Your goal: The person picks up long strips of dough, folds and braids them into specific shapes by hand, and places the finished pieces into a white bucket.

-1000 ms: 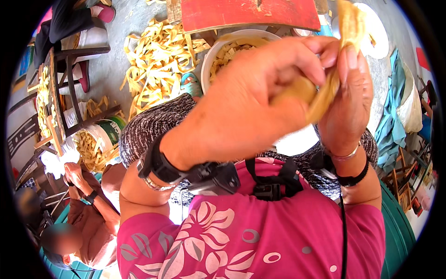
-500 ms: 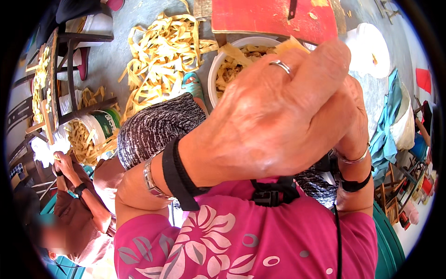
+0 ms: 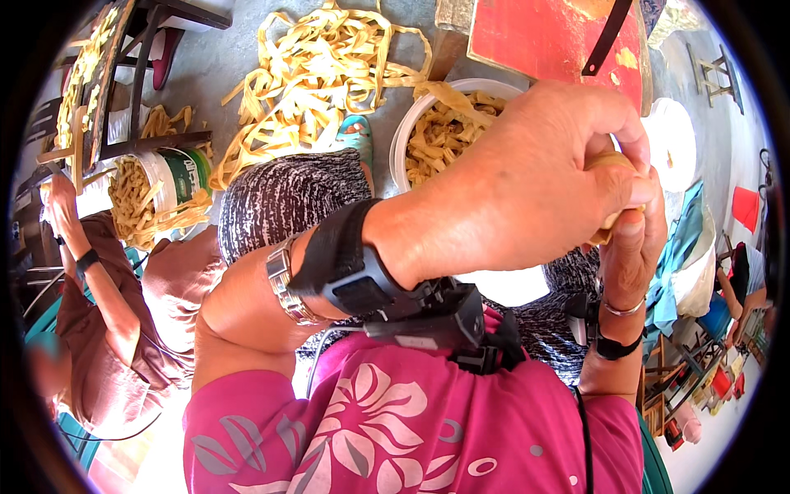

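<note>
The floor (image 3: 234,62) is plain grey, with a big loose heap (image 3: 321,70) of yellow strips sprawled over it, right by a teal sandal (image 3: 355,136); next to that there's a white bucket (image 3: 399,152) with yellow pieces (image 3: 453,132) inside and a strip draped over its rim, plus a scuffed red table (image 3: 527,37) with a dark flat bar (image 3: 607,39) on top; off to the left a co-worker (image 3: 90,362) in brown sits by a green-and-white tub (image 3: 167,177) full of similar pieces; a blue cloth (image 3: 676,247) hangs out on the right. The strip (image 3: 613,162) being worked is up in front of the person, between both hands; the left hand (image 3: 527,181) pinches it with thumb and fingertips, the right hand (image 3: 635,239) is closed on the other side, though some of its fingers are hidden. Compared with half a second ago, the left hand has rolled over, so its thumb shows; the strip's end was poking out past the knuckles, now it's a small folded bundle; the view has swung too, so the table and bucket sit further right.
</note>
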Tool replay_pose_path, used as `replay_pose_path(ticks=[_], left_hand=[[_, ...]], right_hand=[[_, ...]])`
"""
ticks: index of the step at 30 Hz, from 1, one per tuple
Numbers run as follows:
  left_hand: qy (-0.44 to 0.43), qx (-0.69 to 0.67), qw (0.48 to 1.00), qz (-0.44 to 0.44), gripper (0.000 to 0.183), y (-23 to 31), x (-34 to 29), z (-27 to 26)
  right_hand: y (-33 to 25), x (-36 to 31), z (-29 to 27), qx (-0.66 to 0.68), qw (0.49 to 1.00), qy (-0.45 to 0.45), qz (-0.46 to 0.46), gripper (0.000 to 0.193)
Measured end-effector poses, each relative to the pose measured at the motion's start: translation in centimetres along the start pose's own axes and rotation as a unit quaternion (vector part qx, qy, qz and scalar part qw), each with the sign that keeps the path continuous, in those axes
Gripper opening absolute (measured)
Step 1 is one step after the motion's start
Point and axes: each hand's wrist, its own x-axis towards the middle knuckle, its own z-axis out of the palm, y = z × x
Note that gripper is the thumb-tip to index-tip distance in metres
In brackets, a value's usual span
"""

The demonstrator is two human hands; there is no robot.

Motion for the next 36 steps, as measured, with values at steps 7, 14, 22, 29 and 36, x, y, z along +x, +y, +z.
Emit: replay_pose_path(ticks=[7,14,22,29,36], left_hand=[[-0.013,-0.112,0.993,0.047,0.017,-0.5,-0.1,1.1],[0.065,0.342,0.893,0.285,0.024,-1.8,0.2,1.1],[0.039,0.336,0.909,0.243,0.022,-2.2,0.4,1.0],[-0.043,0.081,0.995,0.041,0.034,-0.2,0.3,-0.3],[-0.123,-0.099,0.969,-0.188,0.058,-0.1,0.1,-0.8]], right_hand=[[1.6,-1.2,-1.8,0.164,0.980,0.061,0.090,0.065],[2.1,-1.1,-2.3,0.060,0.996,0.031,0.064,0.064],[0.9,-0.3,-0.2,0.003,0.997,0.045,0.070,0.071],[0.6,-0.1,-0.1,0.082,0.996,0.019,0.041,0.079],[1.2,-0.1,-0.8,0.084,0.995,0.020,0.046,0.069]])
